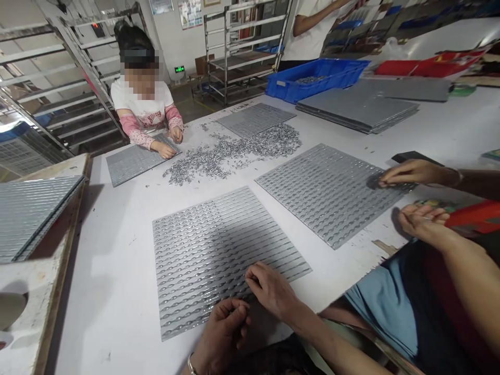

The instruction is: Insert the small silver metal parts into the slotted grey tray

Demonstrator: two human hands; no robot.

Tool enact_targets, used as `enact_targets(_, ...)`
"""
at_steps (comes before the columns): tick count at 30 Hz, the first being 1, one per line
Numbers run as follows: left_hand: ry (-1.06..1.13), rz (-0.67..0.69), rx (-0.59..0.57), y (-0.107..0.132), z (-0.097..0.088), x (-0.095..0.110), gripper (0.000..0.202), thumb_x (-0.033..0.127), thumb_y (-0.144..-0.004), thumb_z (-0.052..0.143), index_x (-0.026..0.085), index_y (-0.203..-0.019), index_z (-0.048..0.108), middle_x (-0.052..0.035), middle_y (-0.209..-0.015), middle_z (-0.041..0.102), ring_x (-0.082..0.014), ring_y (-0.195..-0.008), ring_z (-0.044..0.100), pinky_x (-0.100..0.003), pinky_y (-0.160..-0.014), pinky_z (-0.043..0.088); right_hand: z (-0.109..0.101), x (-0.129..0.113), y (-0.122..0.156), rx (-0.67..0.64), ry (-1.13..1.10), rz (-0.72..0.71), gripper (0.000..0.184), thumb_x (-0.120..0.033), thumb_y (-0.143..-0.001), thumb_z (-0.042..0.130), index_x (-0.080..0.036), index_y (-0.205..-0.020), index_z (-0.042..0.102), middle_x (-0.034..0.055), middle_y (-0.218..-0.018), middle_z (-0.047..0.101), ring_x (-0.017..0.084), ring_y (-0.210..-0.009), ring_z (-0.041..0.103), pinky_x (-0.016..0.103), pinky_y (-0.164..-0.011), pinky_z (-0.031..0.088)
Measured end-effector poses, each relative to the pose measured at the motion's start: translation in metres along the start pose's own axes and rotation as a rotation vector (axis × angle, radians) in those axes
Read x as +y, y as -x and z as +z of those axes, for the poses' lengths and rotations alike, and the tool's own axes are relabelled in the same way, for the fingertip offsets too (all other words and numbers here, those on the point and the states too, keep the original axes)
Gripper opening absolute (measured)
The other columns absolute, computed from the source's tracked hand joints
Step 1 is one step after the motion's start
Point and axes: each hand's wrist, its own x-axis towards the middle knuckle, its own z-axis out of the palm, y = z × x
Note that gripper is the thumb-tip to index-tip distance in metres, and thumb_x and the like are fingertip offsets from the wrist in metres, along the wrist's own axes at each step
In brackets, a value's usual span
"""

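A grey grooved board [242, 208] lies flat on the table before me. Rows of small shiny metal pieces [179, 271] fill its left part, while the grooves toward its upper right look bare. My right hand [271, 289] is over the board's near right part, fingers curled and thumb pinched in; whatever is between the fingertips is hidden. Just off the near edge, my left hand [224, 328] is closed with thumb against the curled fingers, and I cannot make out what it holds. A loose pile of the same small metal pieces [219, 156] lies beyond the board.
At right, a co-worker's hands [414, 172] work over another grooved board [320, 192]. Across the table a person [144, 114] handles a third board [133, 161]. Stacked grey boards [351, 107] and a blue crate [312, 78] stand at the back; more boards [35, 213] lie left.
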Motion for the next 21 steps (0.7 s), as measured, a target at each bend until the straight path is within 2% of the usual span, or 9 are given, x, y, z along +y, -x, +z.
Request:
enact_targets(2,0.053,0.000,0.023,-0.001,0.001,0.001,0.055,0.044,-0.054,0.098,0.012,-0.088,0.068,-0.0003,-0.070,0.064,-0.0051,-0.052,0.047,-0.018,-0.044,0.027,0.001,0.001,-0.001,0.022,-0.014,0.046,0.010,-0.017,-0.088,0.052,-0.021,-0.091,0.061,0.0042,-0.089,0.067,0.019,-0.083,0.064,0.034,-0.079,0.050)
enact_targets(4,0.102,0.012,0.032,-0.002,0.002,0.003,0.055,0.039,-0.052,0.099,0.012,-0.089,0.068,-0.0016,-0.073,0.066,-0.0056,-0.055,0.049,-0.018,-0.045,0.027,-0.001,0.001,0.001,0.055,-0.087,0.068,0.016,-0.019,-0.086,0.054,-0.021,-0.101,0.060,0.0038,-0.088,0.068,0.020,-0.083,0.065,0.034,-0.078,0.052)
enact_targets(8,0.136,0.043,0.040,-0.002,0.004,0.006,0.051,0.040,-0.056,0.098,0.014,-0.085,0.065,-0.0007,-0.073,0.065,-0.0049,-0.054,0.047,-0.018,-0.044,0.024,-0.012,-0.006,0.022,0.095,-0.306,-0.056,0.017,-0.034,-0.095,0.052,-0.021,-0.097,0.063,0.0050,-0.088,0.070,0.020,-0.084,0.066,0.034,-0.079,0.053)
enact_targets(11,0.114,0.081,0.026,-0.003,0.005,0.002,0.049,0.043,-0.060,0.096,0.015,-0.080,0.061,0.0037,-0.061,0.057,-0.0045,-0.049,0.040,-0.018,-0.044,0.022,-0.019,-0.015,0.043,-0.003,-0.406,-0.101,0.024,-0.040,-0.098,0.052,-0.022,-0.095,0.067,0.0047,-0.089,0.072,0.020,-0.085,0.067,0.033,-0.080,0.052)
enact_targets(14,0.035,0.116,0.013,-0.003,0.006,-0.003,0.050,0.049,-0.063,0.093,0.018,-0.077,0.057,0.0067,-0.051,0.049,-0.0052,-0.045,0.035,-0.020,-0.044,0.021,-0.020,-0.020,0.056,-0.036,-0.490,-0.052,0.026,-0.043,-0.097,0.055,-0.021,-0.096,0.070,0.0043,-0.091,0.073,0.020,-0.087,0.067,0.033,-0.082,0.050)
enact_targets(18,-0.069,0.140,-0.003,-0.002,0.007,-0.007,0.050,0.050,-0.067,0.090,0.020,-0.077,0.052,0.0075,-0.050,0.049,-0.0051,-0.043,0.032,-0.020,-0.044,0.018,-0.021,-0.019,0.059,-0.164,-0.667,0.095,0.024,-0.042,-0.095,0.059,-0.020,-0.090,0.068,0.0014,-0.085,0.070,0.018,-0.083,0.064,0.029,-0.075,0.048)
enact_targets(21,-0.118,0.135,-0.006,0.000,0.008,-0.008,0.052,0.052,-0.066,0.090,0.020,-0.075,0.051,0.0077,-0.049,0.048,-0.0046,-0.043,0.031,-0.021,-0.044,0.017,-0.024,-0.019,0.055,-0.211,-0.671,0.126,0.024,-0.039,-0.094,0.059,-0.019,-0.083,0.065,0.0002,-0.080,0.067,0.017,-0.080,0.060,0.027,-0.070,0.045)
